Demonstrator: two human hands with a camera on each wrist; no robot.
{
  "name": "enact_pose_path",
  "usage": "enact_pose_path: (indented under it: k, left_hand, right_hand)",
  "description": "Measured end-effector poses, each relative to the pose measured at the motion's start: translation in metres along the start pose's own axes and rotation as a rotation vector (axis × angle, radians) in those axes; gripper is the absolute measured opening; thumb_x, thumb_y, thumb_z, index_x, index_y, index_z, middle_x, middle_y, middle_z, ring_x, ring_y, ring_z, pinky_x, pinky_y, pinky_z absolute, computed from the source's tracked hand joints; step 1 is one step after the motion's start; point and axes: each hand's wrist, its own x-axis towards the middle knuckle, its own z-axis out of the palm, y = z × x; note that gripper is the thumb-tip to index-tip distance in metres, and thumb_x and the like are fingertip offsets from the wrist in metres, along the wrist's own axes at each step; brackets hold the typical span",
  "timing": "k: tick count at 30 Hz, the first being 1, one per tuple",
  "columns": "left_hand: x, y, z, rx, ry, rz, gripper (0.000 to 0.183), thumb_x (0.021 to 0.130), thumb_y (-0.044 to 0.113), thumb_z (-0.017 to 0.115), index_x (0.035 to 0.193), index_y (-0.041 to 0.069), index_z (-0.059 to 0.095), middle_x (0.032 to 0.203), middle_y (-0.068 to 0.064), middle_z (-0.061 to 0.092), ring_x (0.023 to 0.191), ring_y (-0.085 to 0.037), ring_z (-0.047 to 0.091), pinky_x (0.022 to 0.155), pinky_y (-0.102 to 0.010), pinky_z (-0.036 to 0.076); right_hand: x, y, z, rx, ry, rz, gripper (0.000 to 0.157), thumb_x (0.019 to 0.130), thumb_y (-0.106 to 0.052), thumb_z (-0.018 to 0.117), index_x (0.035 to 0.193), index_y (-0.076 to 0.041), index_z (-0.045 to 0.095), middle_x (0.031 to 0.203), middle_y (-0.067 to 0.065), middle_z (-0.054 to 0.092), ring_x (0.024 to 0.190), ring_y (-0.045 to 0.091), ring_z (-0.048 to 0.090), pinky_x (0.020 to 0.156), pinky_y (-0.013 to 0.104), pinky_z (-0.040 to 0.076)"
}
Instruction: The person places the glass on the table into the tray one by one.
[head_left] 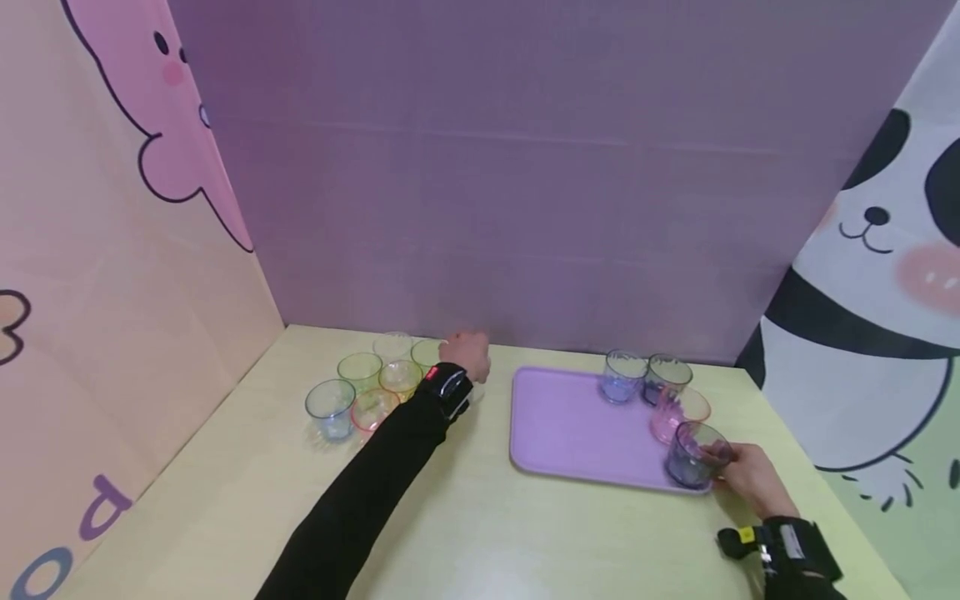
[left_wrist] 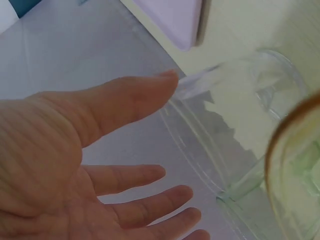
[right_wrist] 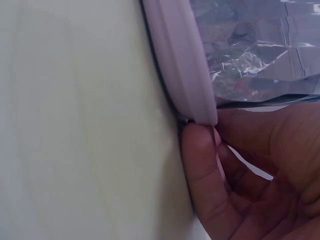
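Note:
At the back of the table, my left hand [head_left: 467, 354] is over a clear glass [left_wrist: 227, 125]. In the left wrist view its thumb tip is right at the rim of that glass, with the fingers extended. An amber-rimmed glass [left_wrist: 295, 170] is close by. My right hand [head_left: 753, 477] pinches the edge of the purple tray [head_left: 577, 433] at its near right corner, partly hidden by a dark grey glass [head_left: 697, 456] standing there. In the right wrist view one digit lies against the tray's rim [right_wrist: 187, 75], while another passes behind it beside the glass.
Left of my left hand several tinted glasses stand grouped, among them a blue one [head_left: 331, 410] and a red-rimmed one [head_left: 373, 410]. On the tray's right side are a blue glass [head_left: 622, 379], a dark glass [head_left: 666, 379] and a pink glass [head_left: 675, 417]. Walls [head_left: 487, 208] border the table.

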Motion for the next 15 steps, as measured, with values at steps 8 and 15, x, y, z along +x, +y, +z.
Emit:
enact_pose_path:
  k: [8,15]
  left_hand:
    - [-0.0005,-0.0013,0.0038,0.027,-0.041,-0.012,0.032,0.072,0.018,0.071,0.102,0.011,0.063,0.114,-0.014,0.058,0.105,-0.032,0.049,0.086,-0.044,0.041]
    - [-0.0003,-0.0007,0.0045,0.039,-0.078,-0.002,0.035,0.072,0.016,0.073,0.105,0.011,0.062,0.117,-0.014,0.057,0.108,-0.032,0.048,0.094,-0.045,0.036]
  right_hand:
    - [0.0006,0.001,0.0008,0.005,-0.004,0.012,0.039,0.074,0.014,0.047,0.112,0.012,0.055,0.107,0.029,0.058,0.087,0.029,0.059,0.064,0.033,0.052]
    - [0.0015,0.0011,0.0009,0.004,-0.002,0.015,0.038,0.075,0.013,0.048,0.113,0.013,0.055,0.109,0.03,0.057,0.089,0.031,0.058,0.066,0.034,0.053]
